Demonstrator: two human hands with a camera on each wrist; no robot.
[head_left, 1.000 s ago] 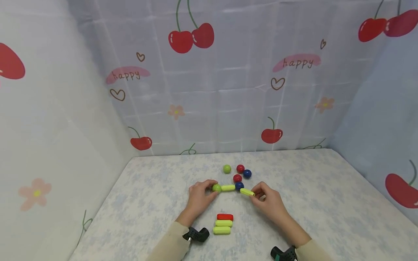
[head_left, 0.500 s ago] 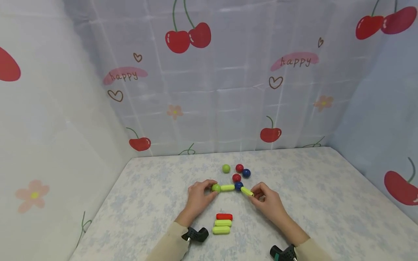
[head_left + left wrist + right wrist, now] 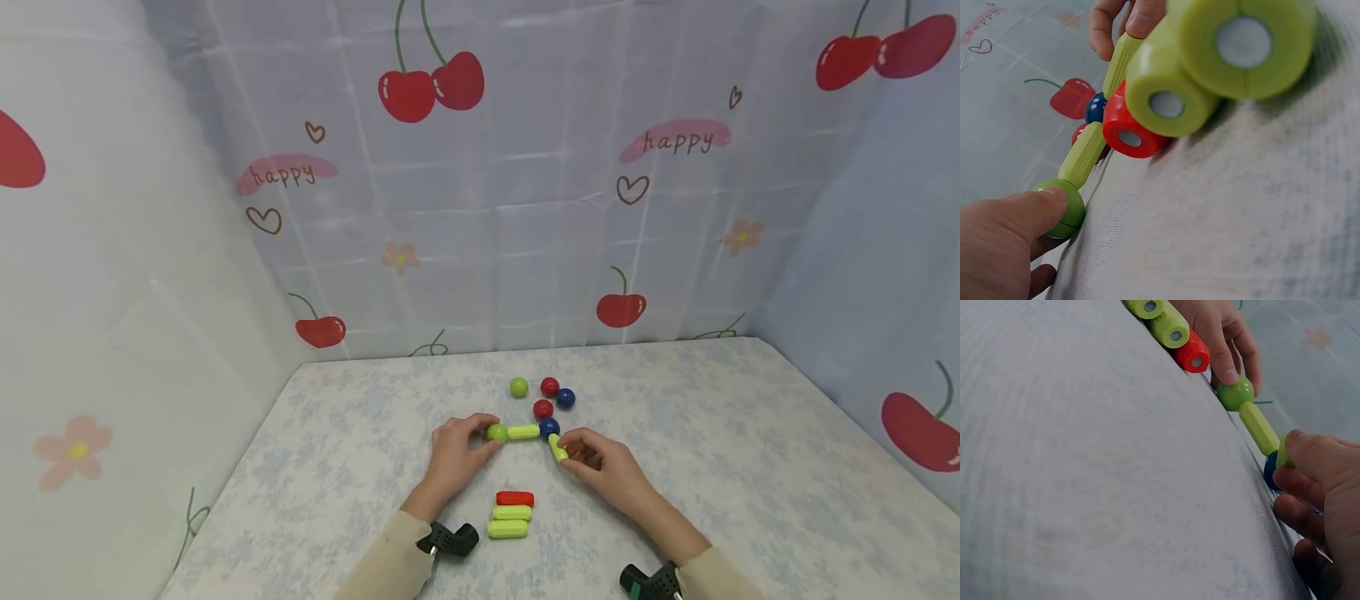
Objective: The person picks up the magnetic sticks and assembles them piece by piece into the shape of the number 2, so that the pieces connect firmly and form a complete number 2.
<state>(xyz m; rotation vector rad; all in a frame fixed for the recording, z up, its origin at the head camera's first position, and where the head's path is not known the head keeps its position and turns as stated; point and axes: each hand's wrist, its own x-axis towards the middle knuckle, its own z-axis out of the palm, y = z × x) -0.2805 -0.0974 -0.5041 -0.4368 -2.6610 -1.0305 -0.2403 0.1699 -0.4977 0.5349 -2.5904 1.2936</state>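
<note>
My left hand (image 3: 457,454) pinches a green ball (image 3: 497,432) between thumb and fingers. A yellow-green magnetic rod (image 3: 523,432) runs from that ball to a blue ball (image 3: 549,428). At the blue ball's near side a second yellow-green rod (image 3: 557,448) touches it, slanting toward the person. Thumb and fingers of my right hand (image 3: 607,468) pinch this second rod and cover part of it. In the right wrist view the right hand (image 3: 1335,494) hides most of that rod.
Behind the chain lie a loose green ball (image 3: 519,387), two red balls (image 3: 550,386) and another blue ball (image 3: 566,398). Between the forearms, a red rod (image 3: 515,498) and two yellow-green rods (image 3: 510,529) lie side by side. Patterned curtains (image 3: 525,275) enclose the table.
My right hand has moved left and swung the second rod's free end toward the person, its other end staying at the blue ball. The left hand keeps its hold on the green ball.
</note>
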